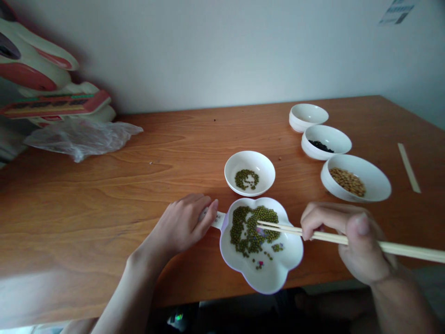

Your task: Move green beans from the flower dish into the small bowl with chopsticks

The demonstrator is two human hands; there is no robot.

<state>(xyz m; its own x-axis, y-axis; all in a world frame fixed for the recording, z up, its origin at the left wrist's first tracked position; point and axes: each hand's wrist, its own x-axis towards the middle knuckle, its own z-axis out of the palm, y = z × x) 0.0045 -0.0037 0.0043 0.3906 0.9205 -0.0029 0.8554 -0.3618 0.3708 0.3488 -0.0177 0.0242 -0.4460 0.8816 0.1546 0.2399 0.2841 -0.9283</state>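
A flower-shaped white dish [278,273] holding many green mung beans [252,229] sits at the near table edge. My left hand [182,222] grips the dish's short handle on its left side. My right hand [342,239] is closed on a pair of wooden chopsticks [288,228] whose tips reach into the beans. Just behind the dish stands a small round white bowl [249,163] with a few green beans [246,179] in it.
Three white bowls line the right side: an empty one [308,114], one with black seeds [326,140], one with brown beans [356,178]. A paper chopstick sleeve [409,167] lies far right. A crumpled clear plastic bag [81,138] and a painted figure [41,79] sit at back left.
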